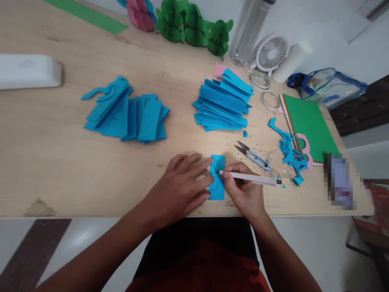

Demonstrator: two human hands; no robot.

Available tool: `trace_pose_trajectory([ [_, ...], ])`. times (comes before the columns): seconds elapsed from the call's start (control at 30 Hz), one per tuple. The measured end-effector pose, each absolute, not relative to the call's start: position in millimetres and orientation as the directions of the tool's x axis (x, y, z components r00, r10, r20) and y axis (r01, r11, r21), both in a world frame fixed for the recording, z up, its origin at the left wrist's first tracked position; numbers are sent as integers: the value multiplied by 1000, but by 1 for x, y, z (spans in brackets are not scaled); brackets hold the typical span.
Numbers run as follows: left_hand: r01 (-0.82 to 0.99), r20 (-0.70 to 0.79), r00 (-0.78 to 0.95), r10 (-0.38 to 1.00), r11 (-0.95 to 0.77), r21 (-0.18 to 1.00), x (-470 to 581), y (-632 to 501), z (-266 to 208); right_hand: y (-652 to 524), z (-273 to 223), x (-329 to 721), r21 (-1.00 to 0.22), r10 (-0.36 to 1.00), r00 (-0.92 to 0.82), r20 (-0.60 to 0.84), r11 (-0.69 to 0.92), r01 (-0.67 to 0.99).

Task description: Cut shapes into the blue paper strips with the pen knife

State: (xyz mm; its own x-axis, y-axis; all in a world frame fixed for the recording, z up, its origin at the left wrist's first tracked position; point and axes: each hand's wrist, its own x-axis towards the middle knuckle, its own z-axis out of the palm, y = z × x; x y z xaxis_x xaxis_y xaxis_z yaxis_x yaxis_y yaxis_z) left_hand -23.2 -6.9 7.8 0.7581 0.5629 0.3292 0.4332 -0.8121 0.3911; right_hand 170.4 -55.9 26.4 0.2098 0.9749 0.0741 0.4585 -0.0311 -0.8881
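A small blue paper piece point(217, 192) lies flat near the table's front edge, with dark curved lines drawn on it. My left hand point(187, 186) is spread flat, its fingertips pressing the paper's left side. In my right hand point(244, 190) is a white pen point(255, 177), gripped between thumb and fingers, its tip touching the paper's upper middle. Thread snips point(253, 155) rest just beyond my right hand. Farther back sits a stack of folded blue paper point(223, 103). To the left is another pile of blue pieces point(130, 117), some with drawn curves.
Blue paper scraps point(290, 148) and a pink cutout point(304, 150) lie right, beside green paper sheets point(313, 125) and a blurred phone point(339, 180). Tape rolls point(260, 80), a small fan point(271, 52), a clear bottle point(247, 32) and green paper ornaments point(194, 26) stand behind.
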Motion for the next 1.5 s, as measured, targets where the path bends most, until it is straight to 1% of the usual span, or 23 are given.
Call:
trace_pose_trajectory([
  [0.17,445,313,762,567,-809,384,-23,-7,7,-55,27,169,-902,977,202,65,-29,430],
  [0.4,433,311,768,560,-812,392,-23,-6,9,-58,32,169,-960,954,296,42,-44,278],
  [0.6,429,300,771,561,-807,406,-23,-6,14,-64,28,168,-959,958,282,51,-32,282],
  [0.8,426,287,783,553,-811,401,-23,-5,17,-68,28,169,-931,966,245,82,-13,364],
  [0.9,424,294,783,549,-815,395,-23,-6,15,-75,29,171,-891,970,193,149,47,451],
  [1.03,426,299,787,539,-826,369,-23,-6,14,-86,30,172,-773,955,103,278,159,615],
  [1.17,432,304,788,535,-833,347,-22,-6,12,-92,27,172,-629,933,-8,361,250,736],
  [1.27,441,307,779,547,-825,352,-21,-7,10,-93,23,172,-590,915,-21,403,277,758],
  [1.5,444,324,760,563,-815,373,-20,-6,2,-93,18,173,-610,911,14,412,264,747],
])
